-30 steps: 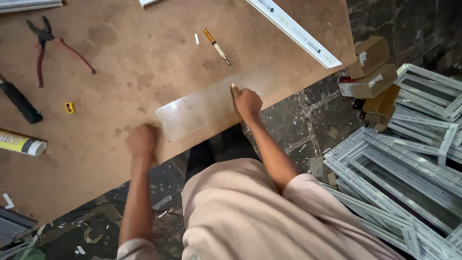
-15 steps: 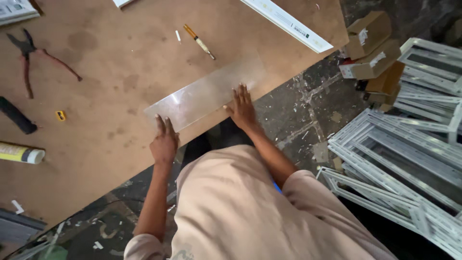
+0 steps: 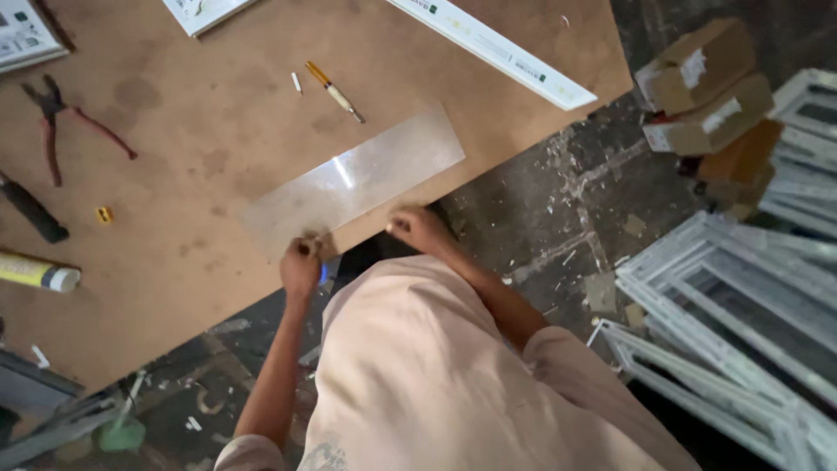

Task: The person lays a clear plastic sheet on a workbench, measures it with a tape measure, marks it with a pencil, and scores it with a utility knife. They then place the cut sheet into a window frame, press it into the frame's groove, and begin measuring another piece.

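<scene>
- Head view, far left: a yellow tube with a white cap (image 3: 37, 270) lies on the brown fibreboard bench (image 3: 192, 148), with a black-handled tool (image 3: 30, 209) and a pair of red-handled pliers (image 3: 61, 122) above it, all well apart from the work.
- The left hand (image 3: 301, 262) is curled at the bench's near edge, its fingertips pinching the near left corner of the clear rectangular glass pane (image 3: 357, 179).
- The pane lies flat on the bench, slanting up to the right, its near long side just beside the bench edge. A thin stiff sheet like this is probably light but brittle, slick on its faces and sharp along its edges, so it is best taken by two opposite edges with an even grip and kept level rather than bent.
- A yellow-handled glass cutter (image 3: 333, 90) lies just beyond the pane, and a long white profile strip (image 3: 493, 48) farther back.
- The right hand (image 3: 417, 228) is loosely closed at the pane's near edge; whether it grips the glass I cannot tell.
- Right: cardboard boxes (image 3: 697, 87) and white window frames (image 3: 741, 314) on the floor.
</scene>
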`<state>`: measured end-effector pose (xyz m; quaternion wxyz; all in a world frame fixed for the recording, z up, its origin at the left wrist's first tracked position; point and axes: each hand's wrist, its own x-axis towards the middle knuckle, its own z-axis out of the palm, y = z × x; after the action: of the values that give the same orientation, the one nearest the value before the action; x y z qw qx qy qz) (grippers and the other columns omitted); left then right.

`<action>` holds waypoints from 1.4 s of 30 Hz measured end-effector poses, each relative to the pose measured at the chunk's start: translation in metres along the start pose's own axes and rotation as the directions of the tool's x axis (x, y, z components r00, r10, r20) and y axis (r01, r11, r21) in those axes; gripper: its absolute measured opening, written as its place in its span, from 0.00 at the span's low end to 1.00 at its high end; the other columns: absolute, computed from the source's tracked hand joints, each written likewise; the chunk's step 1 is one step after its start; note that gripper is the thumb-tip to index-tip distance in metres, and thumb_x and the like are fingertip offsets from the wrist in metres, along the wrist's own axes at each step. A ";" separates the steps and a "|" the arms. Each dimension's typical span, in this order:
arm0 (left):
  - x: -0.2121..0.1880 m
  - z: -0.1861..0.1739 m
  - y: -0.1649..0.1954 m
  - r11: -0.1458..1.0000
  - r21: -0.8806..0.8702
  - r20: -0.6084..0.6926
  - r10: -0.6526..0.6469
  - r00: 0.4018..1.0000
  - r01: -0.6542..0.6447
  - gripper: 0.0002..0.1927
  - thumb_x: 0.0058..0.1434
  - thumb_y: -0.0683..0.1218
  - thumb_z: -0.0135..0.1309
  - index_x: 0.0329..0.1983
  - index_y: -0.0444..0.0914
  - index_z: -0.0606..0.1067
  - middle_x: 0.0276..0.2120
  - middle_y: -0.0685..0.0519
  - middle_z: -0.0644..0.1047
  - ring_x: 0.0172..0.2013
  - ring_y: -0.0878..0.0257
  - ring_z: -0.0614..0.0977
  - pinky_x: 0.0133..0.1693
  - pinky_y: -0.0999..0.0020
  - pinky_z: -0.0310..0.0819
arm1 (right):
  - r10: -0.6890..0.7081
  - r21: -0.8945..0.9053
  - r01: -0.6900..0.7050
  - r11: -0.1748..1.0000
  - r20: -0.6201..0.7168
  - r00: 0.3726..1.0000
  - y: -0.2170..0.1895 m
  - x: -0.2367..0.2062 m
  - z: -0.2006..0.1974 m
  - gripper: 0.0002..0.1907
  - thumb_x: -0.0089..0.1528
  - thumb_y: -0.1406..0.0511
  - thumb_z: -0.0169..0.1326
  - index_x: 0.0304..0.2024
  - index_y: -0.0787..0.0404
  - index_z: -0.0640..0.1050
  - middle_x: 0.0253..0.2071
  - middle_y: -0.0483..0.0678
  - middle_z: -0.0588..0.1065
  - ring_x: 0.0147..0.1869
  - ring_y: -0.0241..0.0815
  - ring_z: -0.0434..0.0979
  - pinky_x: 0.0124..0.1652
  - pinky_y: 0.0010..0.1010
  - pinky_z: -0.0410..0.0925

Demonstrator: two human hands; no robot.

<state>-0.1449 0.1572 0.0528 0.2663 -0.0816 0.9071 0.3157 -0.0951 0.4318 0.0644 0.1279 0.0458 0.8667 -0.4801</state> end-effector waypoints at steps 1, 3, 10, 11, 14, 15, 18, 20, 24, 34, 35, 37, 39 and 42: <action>-0.001 0.010 0.005 0.990 -0.113 0.062 -0.081 0.995 0.087 0.17 0.67 0.56 0.56 0.46 0.38 0.80 0.38 0.40 0.83 0.37 0.51 0.84 0.42 0.59 0.75 | -0.013 0.067 0.005 0.998 0.114 0.993 0.004 0.000 0.000 0.17 0.62 0.57 0.62 0.47 0.62 0.82 0.47 0.56 0.81 0.49 0.54 0.82 0.47 0.39 0.73; -0.017 0.037 0.020 0.807 -0.545 0.275 -0.084 0.958 0.227 0.16 0.63 0.51 0.62 0.42 0.33 0.82 0.33 0.49 0.78 0.32 0.62 0.74 0.35 0.62 0.68 | -0.004 0.080 -0.024 0.997 0.338 0.941 0.017 -0.001 -0.008 0.20 0.60 0.55 0.63 0.47 0.62 0.83 0.45 0.55 0.82 0.48 0.51 0.83 0.48 0.37 0.73; -0.066 0.100 0.061 0.933 -0.357 0.354 0.090 0.931 0.045 0.28 0.54 0.50 0.64 0.54 0.35 0.69 0.35 0.46 0.77 0.35 0.59 0.78 0.39 0.64 0.75 | -0.074 0.179 -0.052 0.983 0.630 0.773 0.057 0.005 -0.050 0.24 0.58 0.50 0.62 0.48 0.60 0.83 0.45 0.52 0.83 0.47 0.45 0.85 0.50 0.35 0.75; -0.065 0.103 0.066 0.949 -0.315 0.303 0.102 0.948 -0.002 0.31 0.54 0.51 0.64 0.56 0.34 0.67 0.36 0.44 0.77 0.36 0.56 0.78 0.38 0.63 0.75 | -0.078 0.190 -0.065 0.980 0.659 0.748 0.059 0.006 -0.053 0.24 0.60 0.50 0.61 0.49 0.60 0.83 0.45 0.52 0.83 0.48 0.44 0.85 0.50 0.35 0.74; -0.072 0.113 0.077 0.988 -0.127 0.196 0.116 0.974 -0.092 0.34 0.54 0.53 0.66 0.57 0.33 0.66 0.41 0.36 0.76 0.41 0.42 0.79 0.41 0.55 0.73 | -0.089 0.180 -0.067 0.981 0.734 0.674 0.065 0.009 -0.062 0.22 0.62 0.50 0.60 0.49 0.59 0.83 0.46 0.52 0.83 0.49 0.44 0.84 0.51 0.35 0.74; -0.073 0.115 0.080 0.992 -0.048 0.166 0.119 0.979 -0.113 0.33 0.54 0.54 0.67 0.56 0.33 0.67 0.43 0.32 0.75 0.43 0.38 0.78 0.43 0.52 0.73 | -0.103 0.172 -0.040 0.984 0.743 0.661 0.066 0.011 -0.065 0.21 0.62 0.51 0.60 0.49 0.58 0.83 0.46 0.52 0.83 0.49 0.44 0.84 0.51 0.36 0.73; -0.076 0.116 0.083 1.000 -0.021 0.288 -0.004 0.957 0.010 0.31 0.56 0.57 0.62 0.58 0.38 0.70 0.43 0.36 0.79 0.45 0.41 0.81 0.46 0.53 0.75 | -0.149 0.185 0.017 0.983 0.731 0.666 0.067 0.018 -0.076 0.18 0.58 0.55 0.61 0.44 0.59 0.84 0.42 0.51 0.83 0.47 0.45 0.84 0.49 0.37 0.73; -0.078 0.117 0.085 0.998 -0.066 0.313 0.008 0.950 0.014 0.29 0.58 0.56 0.60 0.61 0.41 0.72 0.43 0.38 0.82 0.46 0.45 0.84 0.48 0.56 0.77 | -0.169 0.169 0.072 0.983 0.679 0.714 0.067 0.023 -0.085 0.15 0.57 0.58 0.63 0.40 0.59 0.84 0.40 0.51 0.83 0.45 0.45 0.84 0.48 0.37 0.73; -0.071 0.120 0.097 0.975 -0.203 0.142 0.117 0.983 -0.087 0.31 0.58 0.52 0.61 0.65 0.42 0.72 0.48 0.39 0.81 0.48 0.45 0.83 0.49 0.56 0.78 | -0.154 0.061 0.144 0.988 0.535 0.830 0.065 0.035 -0.096 0.11 0.58 0.60 0.65 0.39 0.59 0.84 0.38 0.52 0.81 0.44 0.44 0.82 0.46 0.36 0.73; -0.040 0.106 0.130 0.949 -0.288 0.112 0.166 0.980 -0.128 0.44 0.50 0.53 0.65 0.67 0.35 0.59 0.53 0.35 0.77 0.54 0.39 0.79 0.54 0.52 0.73 | -0.128 0.405 -0.213 0.889 0.667 0.734 0.052 0.062 -0.072 0.16 0.63 0.66 0.63 0.52 0.64 0.79 0.49 0.47 0.80 0.53 0.37 0.79 0.55 0.33 0.73; -0.041 0.102 0.128 0.932 -0.304 0.065 0.227 0.972 -0.197 0.45 0.50 0.53 0.66 0.67 0.34 0.59 0.54 0.34 0.76 0.55 0.38 0.78 0.55 0.52 0.73 | -0.111 0.410 -0.259 0.875 0.690 0.715 0.051 0.063 -0.069 0.16 0.62 0.66 0.63 0.51 0.63 0.78 0.48 0.45 0.79 0.53 0.35 0.79 0.54 0.32 0.72; -0.047 0.096 0.120 0.919 -0.303 0.021 0.272 0.962 -0.253 0.47 0.50 0.53 0.66 0.69 0.33 0.58 0.54 0.33 0.75 0.55 0.38 0.77 0.57 0.51 0.71 | -0.106 0.376 -0.245 0.894 0.707 0.699 0.049 0.062 -0.063 0.14 0.61 0.66 0.64 0.48 0.63 0.78 0.45 0.45 0.79 0.50 0.35 0.78 0.51 0.32 0.72; -0.050 0.091 0.113 0.925 -0.292 0.032 0.263 0.964 -0.243 0.49 0.49 0.51 0.64 0.72 0.35 0.58 0.54 0.34 0.75 0.55 0.39 0.77 0.57 0.52 0.71 | -0.130 0.297 -0.113 0.948 0.686 0.716 0.047 0.061 -0.058 0.11 0.62 0.66 0.65 0.43 0.65 0.80 0.39 0.46 0.80 0.45 0.36 0.78 0.48 0.31 0.72; -0.049 0.078 0.092 0.894 0.028 -0.117 0.447 0.887 -0.447 0.47 0.47 0.50 0.65 0.71 0.36 0.61 0.57 0.34 0.74 0.56 0.35 0.74 0.59 0.48 0.66 | 0.124 0.085 -0.210 0.974 0.575 0.808 0.049 0.067 -0.064 0.07 0.63 0.65 0.61 0.41 0.63 0.83 0.30 0.45 0.78 0.32 0.38 0.74 0.36 0.34 0.69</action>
<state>-0.0992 0.2770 0.0764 0.1311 0.1106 0.9159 0.3630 -0.1610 0.5092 0.0385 0.4174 -0.0136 0.7449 -0.5203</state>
